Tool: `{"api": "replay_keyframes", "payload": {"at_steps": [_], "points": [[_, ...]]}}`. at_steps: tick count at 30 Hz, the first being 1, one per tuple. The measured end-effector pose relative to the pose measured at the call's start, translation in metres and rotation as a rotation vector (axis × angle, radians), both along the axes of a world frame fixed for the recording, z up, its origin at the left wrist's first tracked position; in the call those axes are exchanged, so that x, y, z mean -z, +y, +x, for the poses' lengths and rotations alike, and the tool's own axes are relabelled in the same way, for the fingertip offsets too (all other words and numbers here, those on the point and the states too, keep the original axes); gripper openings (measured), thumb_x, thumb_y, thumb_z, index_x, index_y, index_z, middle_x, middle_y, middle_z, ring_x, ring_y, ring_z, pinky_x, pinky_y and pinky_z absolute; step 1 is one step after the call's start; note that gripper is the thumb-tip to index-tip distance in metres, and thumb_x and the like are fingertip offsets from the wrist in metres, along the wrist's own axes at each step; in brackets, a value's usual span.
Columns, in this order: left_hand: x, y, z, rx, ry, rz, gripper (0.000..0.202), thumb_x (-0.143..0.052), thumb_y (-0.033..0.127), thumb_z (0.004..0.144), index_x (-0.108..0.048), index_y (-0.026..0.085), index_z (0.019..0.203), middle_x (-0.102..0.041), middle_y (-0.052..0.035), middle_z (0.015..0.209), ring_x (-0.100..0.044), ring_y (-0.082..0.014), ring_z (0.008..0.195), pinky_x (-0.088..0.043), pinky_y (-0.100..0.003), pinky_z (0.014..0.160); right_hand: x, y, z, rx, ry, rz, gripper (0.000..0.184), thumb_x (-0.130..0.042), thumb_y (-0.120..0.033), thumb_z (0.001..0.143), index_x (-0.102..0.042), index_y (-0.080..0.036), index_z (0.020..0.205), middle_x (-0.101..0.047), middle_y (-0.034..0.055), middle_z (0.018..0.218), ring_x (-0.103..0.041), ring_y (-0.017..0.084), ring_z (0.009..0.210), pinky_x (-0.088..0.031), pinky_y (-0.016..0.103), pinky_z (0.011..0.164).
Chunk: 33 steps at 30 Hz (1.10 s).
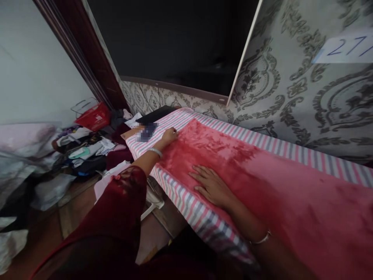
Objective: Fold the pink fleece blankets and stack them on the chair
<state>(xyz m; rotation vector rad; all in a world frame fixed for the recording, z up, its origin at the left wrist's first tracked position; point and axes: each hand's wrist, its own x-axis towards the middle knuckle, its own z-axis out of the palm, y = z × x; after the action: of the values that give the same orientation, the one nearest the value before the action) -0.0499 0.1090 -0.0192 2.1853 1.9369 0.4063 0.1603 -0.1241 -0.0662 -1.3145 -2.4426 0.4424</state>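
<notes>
At the lower left of the frame a dark red sleeve (110,214) reaches in, and from the lower right comes a bare forearm ringed by a thin bracelet (264,238). That forearm ends, just below the middle, in the right hand (212,186), which lies palm down with fingers spread, gripping nothing, pressed or resting on the red cloth (294,194). The cloth stretches from the lower right up to the centre, laid out almost flat over a striped cover (303,155); its patches of darker and lighter red suggest a brushed, velvety pile. It should handle as light to moderate in weight, limp and hard to break, with enough nap to give fingers a purchase, though a push in one spot would likely ruckle it and might drag the looser cover along. Edges and corners look the best holds, pinched between thumb and fingers, with a flat palm steadying the middle. Farther off, left of centre, the left hand (169,137) is bent with curled fingers at the cloth's left edge; whether it pinches the fabric, I cannot tell. Beyond, a black flat object (155,114) lies below the dark screen (175,42) at the top.
</notes>
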Motion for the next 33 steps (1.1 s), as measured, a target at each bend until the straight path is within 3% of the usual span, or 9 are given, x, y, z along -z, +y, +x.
{"api": "replay_keyframes", "payload": {"at_steps": [4,10,15,18,22,25,30,33], "points": [[-0.003,-0.025,-0.014,-0.014,0.043,0.01,0.042,-0.051,0.031,0.099,-0.057,0.011,0.136,-0.069,-0.0182,0.129,-0.066,-0.0274,0.117,-0.049,-0.031,0.09,-0.002,0.0,0.0,-0.008,0.013,0.015,0.05,-0.05,-0.041,0.104,-0.052,-0.025,0.151,-0.042,0.0086,0.161,-0.035,0.025,0.15,-0.027,0.051,0.123],[0.01,-0.064,-0.024,-0.053,0.153,-0.003,0.039,-0.046,0.041,0.101,-0.065,0.011,0.118,-0.071,-0.0233,0.118,-0.068,-0.0337,0.113,-0.051,-0.036,0.086,-0.003,0.0,-0.002,0.02,0.007,0.042,0.05,-0.053,-0.039,0.102,-0.054,-0.021,0.149,-0.045,0.0107,0.159,-0.037,0.026,0.149,-0.028,0.049,0.123],[0.006,-0.065,-0.026,-0.086,0.202,0.013,0.043,-0.041,0.039,0.103,-0.058,0.007,0.127,-0.07,-0.0261,0.119,-0.068,-0.0353,0.115,-0.051,-0.04,0.088,0.003,0.002,-0.002,0.017,0.026,0.115,0.049,-0.053,-0.04,0.102,-0.055,-0.024,0.149,-0.046,0.0097,0.159,-0.038,0.026,0.148,-0.03,0.05,0.123],[0.002,-0.06,-0.029,-0.076,0.22,-0.017,0.041,-0.046,0.039,0.101,-0.061,0.008,0.123,-0.072,-0.0248,0.116,-0.069,-0.035,0.112,-0.053,-0.04,0.087,0.006,0.001,-0.003,0.015,0.039,0.138,0.05,-0.052,-0.042,0.103,-0.054,-0.024,0.149,-0.047,0.0089,0.158,-0.039,0.026,0.148,-0.031,0.05,0.123],[-0.007,-0.053,-0.029,-0.044,0.231,0.005,0.045,-0.045,0.042,0.1,-0.062,0.006,0.123,-0.07,-0.0248,0.121,-0.068,-0.0359,0.113,-0.053,-0.042,0.088,0.004,0.005,0.006,0.041,0.037,0.155,0.047,-0.052,-0.041,0.103,-0.057,-0.027,0.147,-0.052,0.0053,0.154,-0.045,0.023,0.145,-0.034,0.041,0.123],[-0.009,-0.048,-0.011,0.042,0.228,0.12,0.05,-0.039,0.036,0.102,-0.051,0.007,0.141,-0.057,-0.0239,0.143,-0.055,-0.0332,0.134,-0.045,-0.043,0.106,-0.006,0.016,0.033,0.162,-0.01,0.167,0.047,-0.049,-0.039,0.104,-0.057,-0.025,0.148,-0.055,0.0072,0.151,-0.048,0.025,0.142,-0.034,0.043,0.123],[-0.005,-0.017,0.044,0.411,0.251,0.141,0.06,-0.039,0.04,0.103,-0.036,0.015,0.157,-0.034,-0.0159,0.166,-0.027,-0.027,0.155,-0.02,-0.047,0.125,-0.02,0.036,0.115,0.551,-0.223,0.132,0.055,-0.045,-0.038,0.104,-0.046,-0.019,0.155,-0.043,0.0148,0.16,-0.04,0.032,0.148,-0.034,0.054,0.119],[-0.001,0.011,0.067,0.418,0.284,0.06,0.064,-0.035,0.045,0.104,-0.028,0.018,0.162,-0.023,-0.0131,0.17,-0.017,-0.0265,0.158,-0.015,-0.051,0.126,-0.012,0.036,0.162,0.745,-0.35,0.094,0.054,-0.04,-0.041,0.105,-0.043,-0.025,0.157,-0.037,0.0126,0.164,-0.033,0.034,0.151,-0.033,0.06,0.117]]}}
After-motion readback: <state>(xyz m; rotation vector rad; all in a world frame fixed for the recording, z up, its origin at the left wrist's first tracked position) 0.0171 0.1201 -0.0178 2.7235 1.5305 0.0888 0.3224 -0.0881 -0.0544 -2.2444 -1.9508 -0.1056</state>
